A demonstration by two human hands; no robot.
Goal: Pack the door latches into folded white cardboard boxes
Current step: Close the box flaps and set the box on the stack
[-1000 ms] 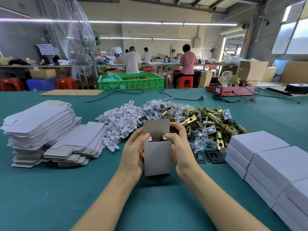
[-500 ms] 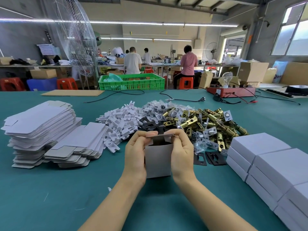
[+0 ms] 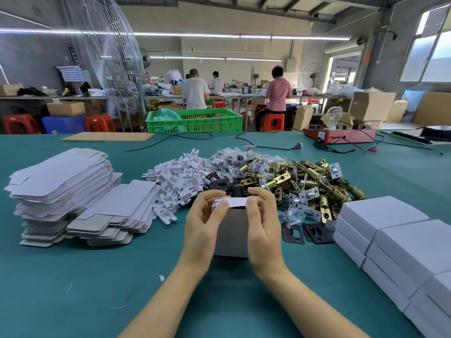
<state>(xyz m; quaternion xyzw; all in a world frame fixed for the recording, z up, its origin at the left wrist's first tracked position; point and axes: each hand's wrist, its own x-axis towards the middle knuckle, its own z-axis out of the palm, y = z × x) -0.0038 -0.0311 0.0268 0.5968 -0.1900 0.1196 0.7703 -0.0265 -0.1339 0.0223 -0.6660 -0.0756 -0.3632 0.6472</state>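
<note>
Here we hold one box (image 3: 230,234) upright on the table (image 3: 73,289), long axis vertical, top flap folded toward us. Both the left hand (image 3: 203,230) and right hand (image 3: 262,228) pinch that flap. Finished boxes (image 3: 390,230) stack at right; many latches (image 3: 305,181) and flat blanks (image 3: 63,181) remain.

Both hands hold a small white box (image 3: 231,234) standing on the green table (image 3: 73,289). The left hand (image 3: 203,223) and right hand (image 3: 262,223) pinch its top flap. Behind it lies a pile of gold latches (image 3: 305,181).
</note>
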